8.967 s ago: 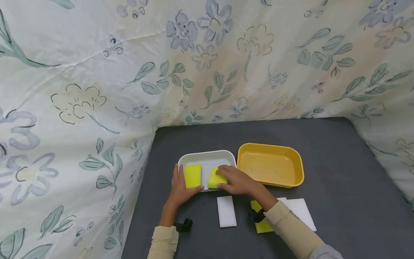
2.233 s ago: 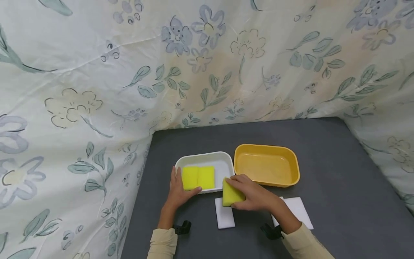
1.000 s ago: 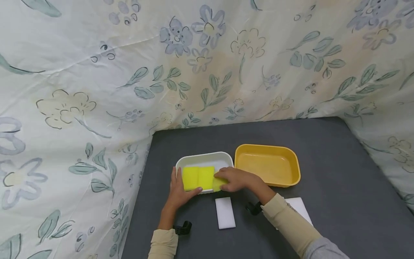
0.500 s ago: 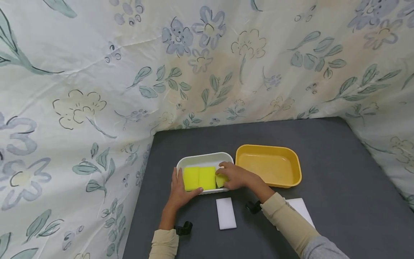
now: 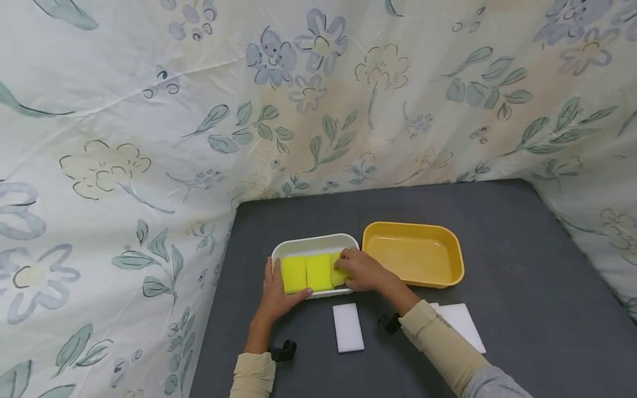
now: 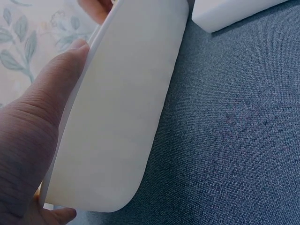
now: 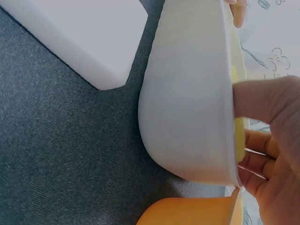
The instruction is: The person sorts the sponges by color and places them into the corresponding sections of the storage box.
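In the head view a white tray (image 5: 315, 239) holds two bright yellow sponges (image 5: 294, 275) side by side at its left. My left hand (image 5: 277, 293) holds the tray's near left corner, fingers along the left side and thumb on the front rim. My right hand (image 5: 367, 271) pinches a third yellow sponge (image 5: 340, 277), which lies partly under the fingers at the tray's right end. The right wrist view shows the thumb reaching over the rim of the white tray (image 7: 187, 93), with a sliver of yellow sponge (image 7: 240, 136) behind it.
A yellow tray (image 5: 413, 254) with nothing in it stands right of the white one, nearly touching. A white rectangular block (image 5: 348, 328) lies in front of the white tray. More white blocks (image 5: 461, 326) lie by the right forearm, which partly covers them. Floral cloth (image 5: 328, 138) hangs behind.
The right hand has carried the third sponge from over the white block into the tray's right end. Earlier this sponge lay by the right-hand white blocks. The left hand stays on the tray.
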Demonstrator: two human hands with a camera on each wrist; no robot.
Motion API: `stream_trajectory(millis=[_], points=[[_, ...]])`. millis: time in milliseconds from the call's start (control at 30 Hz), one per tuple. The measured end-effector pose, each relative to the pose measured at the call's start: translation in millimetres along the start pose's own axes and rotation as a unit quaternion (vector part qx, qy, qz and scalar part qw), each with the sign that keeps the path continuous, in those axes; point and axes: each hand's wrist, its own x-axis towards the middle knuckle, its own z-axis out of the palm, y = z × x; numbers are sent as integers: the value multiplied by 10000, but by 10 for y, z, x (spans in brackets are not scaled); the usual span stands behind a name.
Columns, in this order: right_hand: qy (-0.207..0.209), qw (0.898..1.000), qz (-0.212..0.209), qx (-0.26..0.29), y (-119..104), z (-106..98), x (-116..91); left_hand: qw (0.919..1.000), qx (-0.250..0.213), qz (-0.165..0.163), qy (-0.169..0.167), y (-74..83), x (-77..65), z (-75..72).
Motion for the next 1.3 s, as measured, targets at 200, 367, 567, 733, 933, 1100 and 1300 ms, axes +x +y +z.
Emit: stream_trajectory(millis=[200, 367, 567, 733, 933, 1100, 1300], points=[[-37, 9996, 49, -278, -9, 47, 29, 10000, -11, -36, 33, -8, 7, 15], [-15, 9989, -149, -444, -38, 72, -1, 10000, -25, -72, 29, -10, -4, 18], [68, 9977, -284, -611, -34, 138, -51, 9999, -38, -88, 35, -3, -20, 20], [164, 9980, -354, -495, -28, 153, -87, 9999, -59, -78, 65, 4, -24, 25], [272, 9982, -528, 60, -28, 149, -179, 9999, -102, -68, 99, 10, -32, 25], [662, 9928, -70, 994, -51, 154, -406, 9999, -107, -13, 125, 7, -28, 16], [2078, 9721, 304, 1043, 43, 146, -767, 9998, -83, 80, 131, 8, -16, 7]])
